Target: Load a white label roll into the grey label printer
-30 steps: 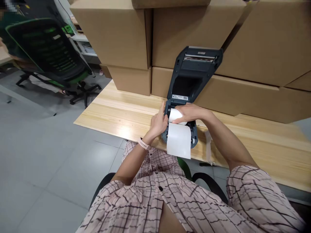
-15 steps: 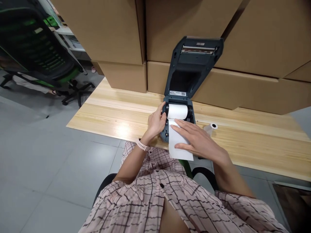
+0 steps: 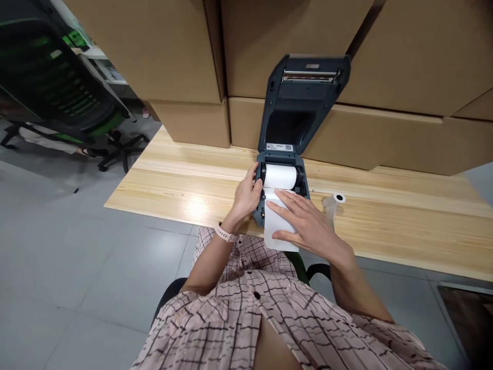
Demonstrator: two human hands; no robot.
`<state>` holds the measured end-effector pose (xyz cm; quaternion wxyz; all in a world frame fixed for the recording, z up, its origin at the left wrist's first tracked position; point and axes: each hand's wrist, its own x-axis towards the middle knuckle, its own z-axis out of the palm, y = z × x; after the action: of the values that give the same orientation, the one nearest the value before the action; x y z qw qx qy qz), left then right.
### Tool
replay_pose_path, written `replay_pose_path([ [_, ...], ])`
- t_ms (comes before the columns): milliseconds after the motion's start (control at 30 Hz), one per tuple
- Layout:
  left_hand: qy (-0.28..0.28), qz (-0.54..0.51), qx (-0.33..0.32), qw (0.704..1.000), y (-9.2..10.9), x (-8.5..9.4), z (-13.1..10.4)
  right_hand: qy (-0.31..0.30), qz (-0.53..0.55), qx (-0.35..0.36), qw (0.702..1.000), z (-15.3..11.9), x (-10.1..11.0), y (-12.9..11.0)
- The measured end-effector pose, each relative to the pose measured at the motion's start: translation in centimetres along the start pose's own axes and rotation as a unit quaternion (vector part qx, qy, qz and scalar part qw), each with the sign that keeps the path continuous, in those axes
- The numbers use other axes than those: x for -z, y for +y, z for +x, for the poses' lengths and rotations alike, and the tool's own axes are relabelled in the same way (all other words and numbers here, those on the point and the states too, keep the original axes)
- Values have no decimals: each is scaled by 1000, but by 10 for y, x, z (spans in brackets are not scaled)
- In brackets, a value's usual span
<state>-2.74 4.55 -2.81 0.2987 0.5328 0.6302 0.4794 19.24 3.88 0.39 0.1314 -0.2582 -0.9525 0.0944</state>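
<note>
While the printer (image 3: 278, 160) sits mid-frame on the wooden table (image 3: 173, 185), its base is near the front edge, and the paper strip (image 3: 273, 221) pokes out past that edge. Wood runs off toward frame left and right, but cardboard boxes (image 3: 404, 46) wall off the top, behind the raised lid (image 3: 300, 92). Printer's dark blue-grey, wide open, with a white roll (image 3: 280, 177) between black holders. Right hand (image 3: 308, 221) is spread flat on the strip; left hand (image 3: 247, 194) is at the printer's left side, though honestly I can't tell if it's gripping.
</note>
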Motion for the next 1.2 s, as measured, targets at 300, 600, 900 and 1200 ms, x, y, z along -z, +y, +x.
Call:
replay_pose_path([
  [300, 1, 13, -9, 1000, -3, 1, 2, 19, -4, -7, 1000, -24, -4, -27],
  [600, -167, 232, -265, 921, 38, 7, -23, 10, 53, -22, 998, -22, 4, -28],
  [900, -152, 275, -343, 885, 34, 7, -93, 318, 262, -98, 906, 9, 86, 51],
  [1200, -114, 171, -354, 912, 31, 18, -128, 260, 489, -77, 829, 158, 125, 119],
])
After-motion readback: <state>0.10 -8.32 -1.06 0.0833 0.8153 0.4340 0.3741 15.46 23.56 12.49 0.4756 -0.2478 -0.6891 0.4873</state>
